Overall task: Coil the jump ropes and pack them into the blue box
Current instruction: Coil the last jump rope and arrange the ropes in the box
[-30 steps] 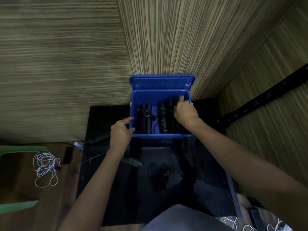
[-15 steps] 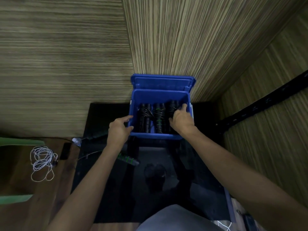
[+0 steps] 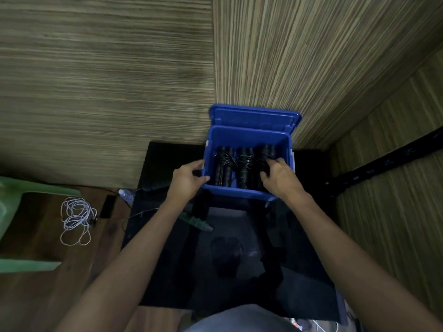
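Left grip (image 3: 185, 182) clasps the near-left rim of the one blue box (image 3: 249, 136); right grip (image 3: 279, 177) curls onto the rightmost of three coiled jump ropes (image 3: 244, 167) lying side by side inside. One loose handle (image 3: 196, 221) lies on the dark worktop (image 3: 172, 271). Since a second ago, the right grip has drawn back from the far wall toward the near rim.

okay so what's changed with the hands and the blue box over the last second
The right hand drew back from the far right corner of the blue box toward its near side and now curls over the rightmost coiled jump rope. The left hand closed onto the box's left wall, gripping it. The other two coiled ropes, the open lid and the loose green-banded handle on the black table kept their places.
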